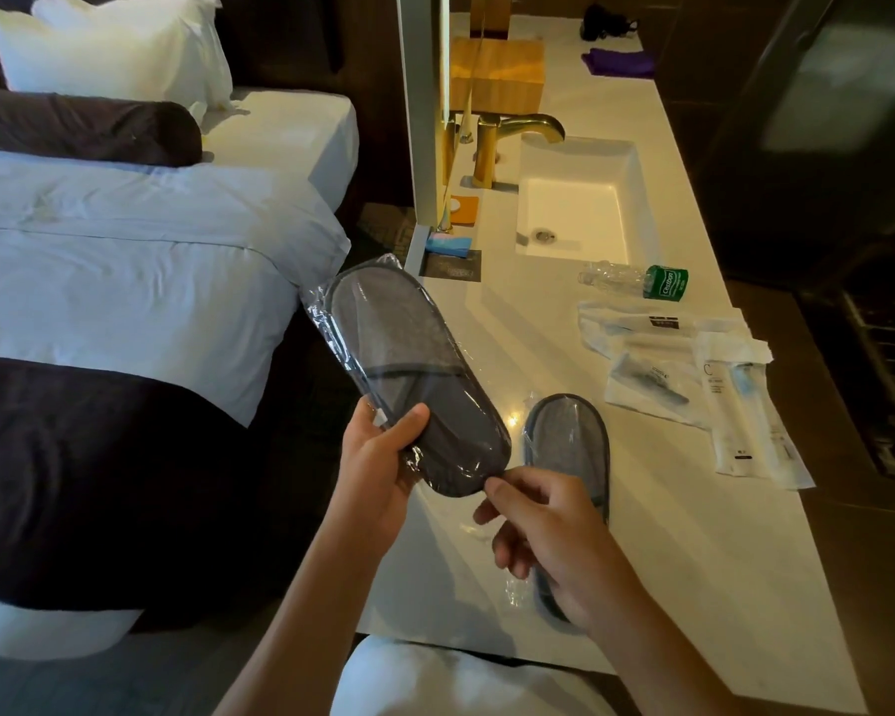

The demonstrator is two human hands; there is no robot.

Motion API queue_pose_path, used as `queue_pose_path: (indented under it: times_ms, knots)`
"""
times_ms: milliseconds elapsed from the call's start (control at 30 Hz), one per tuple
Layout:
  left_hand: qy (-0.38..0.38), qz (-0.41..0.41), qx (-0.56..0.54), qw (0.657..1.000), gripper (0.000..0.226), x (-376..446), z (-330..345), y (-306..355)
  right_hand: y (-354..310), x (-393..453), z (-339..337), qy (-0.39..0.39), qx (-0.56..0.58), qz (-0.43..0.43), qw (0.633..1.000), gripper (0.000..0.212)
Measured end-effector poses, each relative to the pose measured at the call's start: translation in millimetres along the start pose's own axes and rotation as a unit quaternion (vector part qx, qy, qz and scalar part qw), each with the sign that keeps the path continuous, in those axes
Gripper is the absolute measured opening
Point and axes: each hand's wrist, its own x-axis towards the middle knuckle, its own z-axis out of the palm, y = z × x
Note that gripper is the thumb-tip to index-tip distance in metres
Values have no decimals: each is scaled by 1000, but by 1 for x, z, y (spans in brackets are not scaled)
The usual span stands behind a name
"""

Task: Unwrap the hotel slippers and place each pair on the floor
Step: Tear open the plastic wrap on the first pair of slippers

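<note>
**Head view: one wrapped pair in my hands, the other on the counter**

My left hand (378, 457) holds a wrapped pair of grey slippers (409, 374) up over the left edge of the white counter (693, 560). My thumb presses on top of the clear plastic wrap (317, 302) and my fingers curl underneath, so the pack is clamped near its near end, its far end pointing up and left toward the bed (125, 250). My right hand (549, 540) is just beside the near tip of the pack; thumb and forefinger are drawn together at the wrap's edge, but I cannot tell if they have actually caught the plastic. The other fingers are curled in.

The second wrapped pair (569, 441) lies flat on the counter just right of the held one, its near end hidden behind my right hand.

Farther right on the counter lie several white toiletry packets (693, 364). A plastic bottle (636, 281) with a green label lies on its side near the sink (580, 198), with a gold tap (512, 136) beyond.
</note>
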Motion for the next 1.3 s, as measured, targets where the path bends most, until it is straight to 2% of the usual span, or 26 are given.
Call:
queue_pose_path:
  times_ms: [100,200,300,467,533,667,733,833,933,1033,1167,1300]
  knots:
    - [-34,-7,15,999,37,-3,5,-4,0,4,6,17,117,43,992,11]
    - [-61,-26,6,998,39,-4,10,-8,3,6,8,39,151,36,987,18]
    - [-54,-48,-23,997,39,3,14,-7,5,4,8,57,137,11,989,15]
    - [45,-91,-67,993,54,36,19,8,20,-3,4,80,104,25,991,20]
    - [65,-90,-55,992,52,50,22,17,26,-7,2,78,90,33,992,26]
    - [53,-77,-21,995,29,74,28,30,34,-14,-1,79,86,32,993,38]
    - [60,-75,11,995,19,85,31,32,38,-15,-3,80,91,30,992,31]
    - [78,-73,26,994,30,104,36,36,40,-17,-5,84,90,19,992,11]
    - [70,-73,28,994,39,118,39,36,39,-15,-4,94,104,9,990,6]
    - [47,-77,30,996,42,125,41,32,37,-11,-4,131,98,13,986,8]
    - [63,-97,10,993,31,130,43,31,41,-6,-6,172,110,34,978,22]
    - [68,-95,29,993,26,131,44,25,41,-4,-4,160,152,28,975,31]
